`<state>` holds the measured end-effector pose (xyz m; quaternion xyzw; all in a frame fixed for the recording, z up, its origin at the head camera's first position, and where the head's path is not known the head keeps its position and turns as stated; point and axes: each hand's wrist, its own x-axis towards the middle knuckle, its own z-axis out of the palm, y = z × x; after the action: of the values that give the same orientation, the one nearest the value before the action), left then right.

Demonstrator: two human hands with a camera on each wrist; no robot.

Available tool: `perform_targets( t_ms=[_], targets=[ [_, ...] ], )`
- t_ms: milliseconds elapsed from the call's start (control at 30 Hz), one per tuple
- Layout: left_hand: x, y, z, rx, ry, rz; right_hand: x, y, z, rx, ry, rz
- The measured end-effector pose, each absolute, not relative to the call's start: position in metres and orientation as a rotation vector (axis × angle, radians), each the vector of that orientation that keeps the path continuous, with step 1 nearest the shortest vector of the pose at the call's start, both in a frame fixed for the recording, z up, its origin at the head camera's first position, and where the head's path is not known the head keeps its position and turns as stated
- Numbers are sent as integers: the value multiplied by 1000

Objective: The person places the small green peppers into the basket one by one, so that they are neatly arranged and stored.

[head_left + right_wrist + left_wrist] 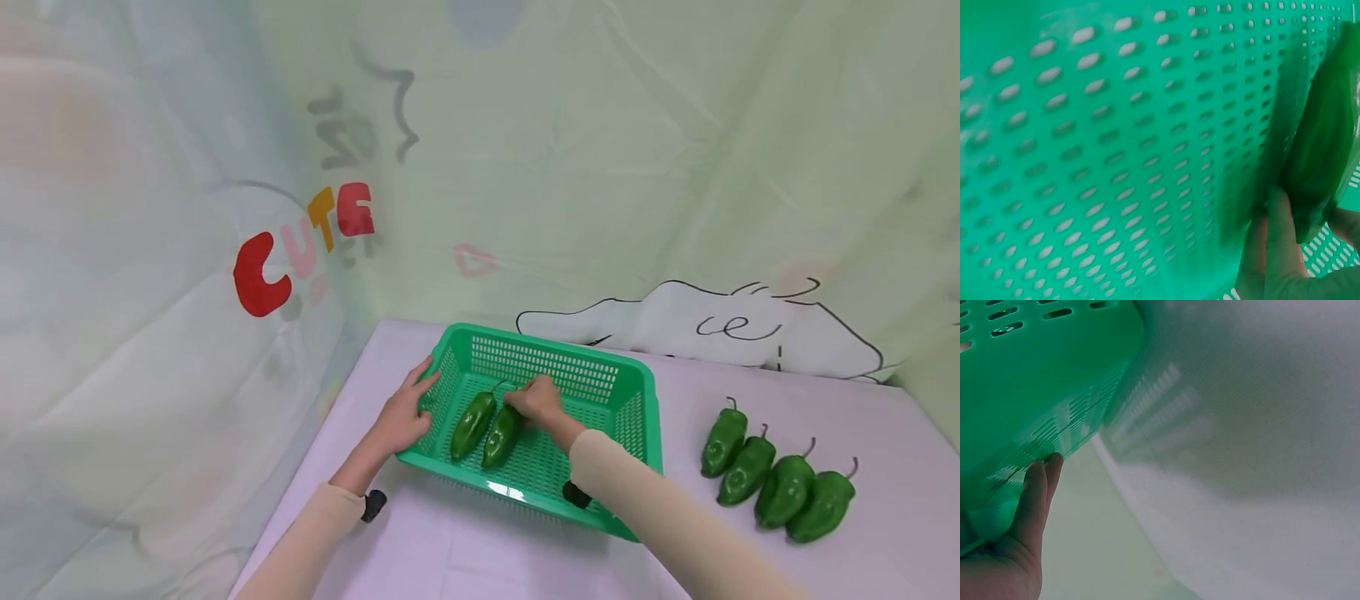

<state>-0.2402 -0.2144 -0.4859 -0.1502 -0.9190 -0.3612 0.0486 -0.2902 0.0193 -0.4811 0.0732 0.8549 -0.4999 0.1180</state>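
Observation:
Two green peppers lie in a green slotted plastic basket (525, 517). My right hand (538, 402) reaches into it and pinches the upper end of one pepper (501, 437) between thumb and fingers. The same pepper (1325, 131) shows close up in the right wrist view, beside the slotted basket surface. Just left of it is the other pepper (473, 427). My left hand (401, 419) holds the basket's left side, thumb over the rim. In the left wrist view, two fairly straight fingers (1034, 497) of it touch the outer wall.
Several more green peppers (783, 492) with curved stems lie in a slanting row on the table (480, 567), to the right of the basket. Behind the table hangs a printed cloth (562, 167), which also runs along the left side.

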Motion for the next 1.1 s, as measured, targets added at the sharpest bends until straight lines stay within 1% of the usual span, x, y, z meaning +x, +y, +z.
perform_targets(
  t_ms=[333,567,700,833,1100],
  targets=[
    [-244,-212,-490,-481,-2780,-1084,-292,8,-493,309,2460,-1556],
    [-243,-213,-492,-461,-2777,-1104,-292,10,-490,295,2359,-1606],
    [-242,-213,-493,-457,-2789,-1079,-286,16,-479,294,2318,-1630],
    [-242,-213,-493,-455,-2793,-1071,-277,24,-460,263,2285,-1661],
    [-239,-214,-489,-455,-2795,-1110,-262,44,-422,113,2256,-1620]
  ],
)
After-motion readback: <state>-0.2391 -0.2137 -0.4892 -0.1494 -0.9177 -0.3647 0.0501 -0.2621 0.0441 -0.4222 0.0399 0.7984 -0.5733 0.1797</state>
